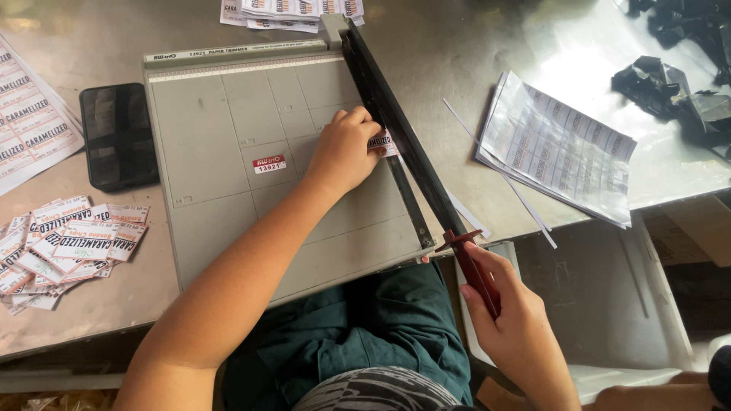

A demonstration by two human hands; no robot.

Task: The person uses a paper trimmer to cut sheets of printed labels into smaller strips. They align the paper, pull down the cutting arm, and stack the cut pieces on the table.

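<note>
A grey paper trimmer [228, 129] lies on the metal table. My left hand [344, 148] presses a small printed label [381, 142] flat on its board, right against the cutting edge. The black blade arm [396, 122] lies down along that edge. My right hand [512, 313] grips the arm's dark red handle [476, 270] at the near end, past the table's front edge.
A black phone [118, 135] lies left of the trimmer. Several cut labels [68, 243] are piled at the near left, uncut label sheets [23, 122] at far left and top [289, 11]. A sheet stack [556, 148], thin paper strips [499, 179] and black scraps [670, 87] lie right.
</note>
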